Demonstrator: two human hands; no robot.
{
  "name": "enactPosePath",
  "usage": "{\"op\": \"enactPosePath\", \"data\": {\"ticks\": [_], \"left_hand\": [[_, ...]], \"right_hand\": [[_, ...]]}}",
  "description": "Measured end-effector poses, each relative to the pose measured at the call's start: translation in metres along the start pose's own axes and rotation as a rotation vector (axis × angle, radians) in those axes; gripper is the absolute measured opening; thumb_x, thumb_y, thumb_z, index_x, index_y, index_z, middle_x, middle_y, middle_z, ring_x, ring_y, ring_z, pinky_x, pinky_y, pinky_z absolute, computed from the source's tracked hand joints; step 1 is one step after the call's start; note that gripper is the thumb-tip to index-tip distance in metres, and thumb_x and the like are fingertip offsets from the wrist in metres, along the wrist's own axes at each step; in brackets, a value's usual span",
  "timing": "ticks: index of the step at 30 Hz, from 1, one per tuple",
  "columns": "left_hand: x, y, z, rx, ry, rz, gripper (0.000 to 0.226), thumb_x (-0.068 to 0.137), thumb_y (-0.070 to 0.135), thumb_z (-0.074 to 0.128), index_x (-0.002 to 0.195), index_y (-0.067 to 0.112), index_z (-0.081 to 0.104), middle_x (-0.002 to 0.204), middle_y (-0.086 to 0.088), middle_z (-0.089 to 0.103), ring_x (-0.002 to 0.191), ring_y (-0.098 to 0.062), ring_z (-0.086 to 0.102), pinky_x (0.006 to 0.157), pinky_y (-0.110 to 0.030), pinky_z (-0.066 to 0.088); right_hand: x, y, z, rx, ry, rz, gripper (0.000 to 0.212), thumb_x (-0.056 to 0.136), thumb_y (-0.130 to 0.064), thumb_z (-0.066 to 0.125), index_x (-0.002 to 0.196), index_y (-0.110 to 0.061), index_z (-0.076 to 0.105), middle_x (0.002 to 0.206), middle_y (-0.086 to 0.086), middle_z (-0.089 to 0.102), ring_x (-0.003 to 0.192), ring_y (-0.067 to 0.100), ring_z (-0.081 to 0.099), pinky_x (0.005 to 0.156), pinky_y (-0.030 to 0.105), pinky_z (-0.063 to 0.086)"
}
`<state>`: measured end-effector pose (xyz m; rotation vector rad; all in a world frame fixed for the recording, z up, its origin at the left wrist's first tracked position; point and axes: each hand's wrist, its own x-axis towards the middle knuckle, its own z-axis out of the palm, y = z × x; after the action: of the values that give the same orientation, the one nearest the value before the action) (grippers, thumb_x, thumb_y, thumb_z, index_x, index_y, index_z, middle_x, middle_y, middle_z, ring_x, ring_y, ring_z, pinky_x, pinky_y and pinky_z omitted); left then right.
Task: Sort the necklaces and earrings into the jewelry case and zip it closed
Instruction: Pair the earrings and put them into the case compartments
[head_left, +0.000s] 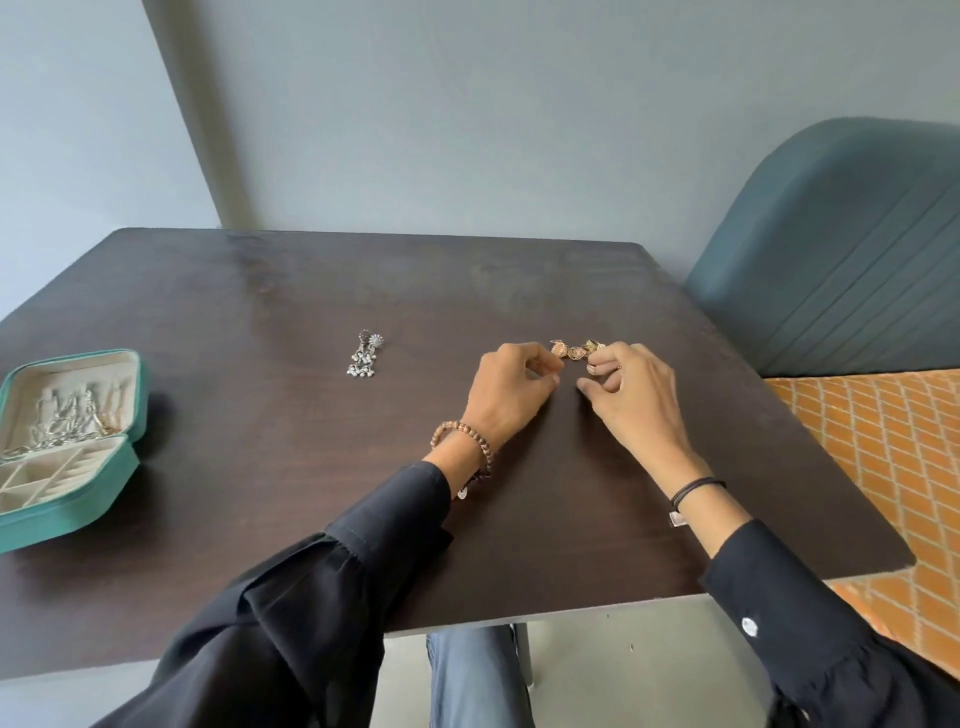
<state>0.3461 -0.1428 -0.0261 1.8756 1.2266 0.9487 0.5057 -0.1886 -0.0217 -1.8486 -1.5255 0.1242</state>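
a teal jewelry case (78, 506) is laid open at the left edge of the dark tabletop (311, 467), its lid tipped back toward the far side. silver necklaces (57, 426) are draped across the lid's cream lining and over the hinge; what lies in the divided compartments of the near half is too small to be made out. a pair of silver earrings (363, 353) lies near the middle of the tabletop, well apart from the case and from both hands. toward the right edge a small cluster of gold and copper earrings (571, 351) is set on the tabletop — the right hand (634, 395) is curled over its right end, fingertips closed on the gold pieces. the left hand (511, 387) is held just beside the cluster's left end, thumb and forefinger drawn together; whether anything is pinched there cannot be told. a beaded bracelet (462, 436) is worn on the left wrist. a blue-grey chair (841, 249) is placed beyond the far right corner.
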Motion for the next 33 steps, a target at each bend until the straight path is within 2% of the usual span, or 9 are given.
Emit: {"op": "enactPosePath", "data": {"ticks": [4, 7, 12, 17, 20, 23, 26, 29, 33], "left_hand": [[0.009, 0.006, 0.015, 0.061, -0.017, 0.027, 0.023, 0.087, 0.012, 0.064, 0.103, 0.023, 0.076, 0.093, 0.009, 0.074, 0.086, -0.013, 0.070, 0.087, -0.036, 0.058], [0.013, 0.011, 0.019, 0.152, -0.051, 0.033, 0.031, 0.089, 0.016, 0.060, 0.113, 0.029, 0.073, 0.101, 0.012, 0.074, 0.097, -0.014, 0.068, 0.085, -0.034, 0.056], [0.016, 0.014, 0.021, 0.311, -0.099, 0.096, 0.038, 0.092, 0.018, 0.056, 0.120, 0.041, 0.068, 0.115, 0.012, 0.069, 0.104, -0.018, 0.065, 0.073, -0.029, 0.045], [0.015, 0.014, 0.019, 0.323, -0.102, 0.123, 0.035, 0.093, 0.018, 0.058, 0.121, 0.037, 0.068, 0.119, 0.010, 0.067, 0.108, -0.018, 0.063, 0.075, -0.027, 0.043], [0.013, 0.009, 0.018, 0.281, -0.078, 0.125, 0.028, 0.093, 0.021, 0.064, 0.118, 0.031, 0.070, 0.117, 0.008, 0.068, 0.100, -0.018, 0.064, 0.081, -0.031, 0.051], [0.007, 0.007, 0.014, 0.209, -0.030, 0.111, 0.021, 0.091, 0.022, 0.069, 0.110, 0.028, 0.072, 0.106, 0.010, 0.072, 0.090, -0.019, 0.066, 0.082, -0.040, 0.057], [-0.002, 0.005, 0.009, 0.098, -0.016, 0.062, 0.018, 0.089, 0.013, 0.067, 0.102, 0.023, 0.074, 0.077, 0.016, 0.068, 0.080, -0.016, 0.070, 0.067, -0.042, 0.062], [-0.009, 0.006, -0.003, -0.009, 0.021, 0.066, 0.014, 0.092, 0.007, 0.068, 0.101, 0.013, 0.077, 0.080, 0.001, 0.074, 0.073, -0.012, 0.073, 0.054, -0.037, 0.062], [-0.053, 0.002, -0.057, -0.238, 0.158, 0.033, 0.011, 0.091, 0.008, 0.074, 0.101, 0.008, 0.078, 0.084, -0.005, 0.078, 0.076, -0.009, 0.075, 0.060, -0.028, 0.063]], "right_hand": [[0.000, 0.012, 0.001, -0.089, 0.031, -0.017, 0.025, 0.089, -0.022, 0.075, 0.111, -0.010, 0.071, 0.104, 0.007, 0.061, 0.071, 0.017, 0.058, 0.078, 0.022, 0.040], [0.002, 0.012, 0.003, -0.126, 0.019, -0.047, 0.022, 0.093, -0.021, 0.070, 0.112, -0.011, 0.072, 0.097, 0.007, 0.058, 0.084, 0.027, 0.063, 0.080, 0.030, 0.044], [0.006, 0.010, 0.004, -0.169, -0.015, -0.066, 0.011, 0.096, -0.017, 0.065, 0.100, -0.013, 0.075, 0.090, 0.001, 0.049, 0.086, 0.031, 0.063, 0.073, 0.025, 0.037], [0.007, 0.008, 0.003, -0.106, -0.063, -0.064, 0.009, 0.095, -0.014, 0.066, 0.094, -0.015, 0.075, 0.091, 0.002, 0.056, 0.083, 0.027, 0.065, 0.073, 0.021, 0.034], [0.004, 0.005, 0.001, -0.017, -0.087, -0.036, 0.010, 0.096, -0.018, 0.067, 0.095, -0.014, 0.076, 0.100, 0.001, 0.065, 0.086, 0.018, 0.067, 0.074, 0.017, 0.036], [-0.001, 0.000, -0.002, 0.124, -0.126, 0.030, 0.009, 0.095, -0.026, 0.069, 0.096, -0.021, 0.076, 0.098, -0.003, 0.074, 0.089, 0.013, 0.070, 0.084, 0.028, 0.053], [-0.006, -0.004, -0.004, 0.325, -0.154, 0.100, 0.007, 0.095, -0.024, 0.071, 0.097, -0.019, 0.075, 0.093, 0.001, 0.077, 0.079, 0.008, 0.072, 0.068, 0.019, 0.057], [-0.009, -0.016, -0.008, 0.477, -0.164, 0.084, 0.007, 0.096, -0.014, 0.069, 0.099, -0.009, 0.073, 0.090, 0.005, 0.076, 0.076, 0.006, 0.071, 0.064, 0.016, 0.053], [-0.034, -0.067, -0.010, 0.587, -0.294, -0.050, 0.010, 0.097, -0.008, 0.067, 0.105, -0.009, 0.072, 0.095, 0.003, 0.078, 0.088, 0.012, 0.074, 0.072, 0.022, 0.058]]}}
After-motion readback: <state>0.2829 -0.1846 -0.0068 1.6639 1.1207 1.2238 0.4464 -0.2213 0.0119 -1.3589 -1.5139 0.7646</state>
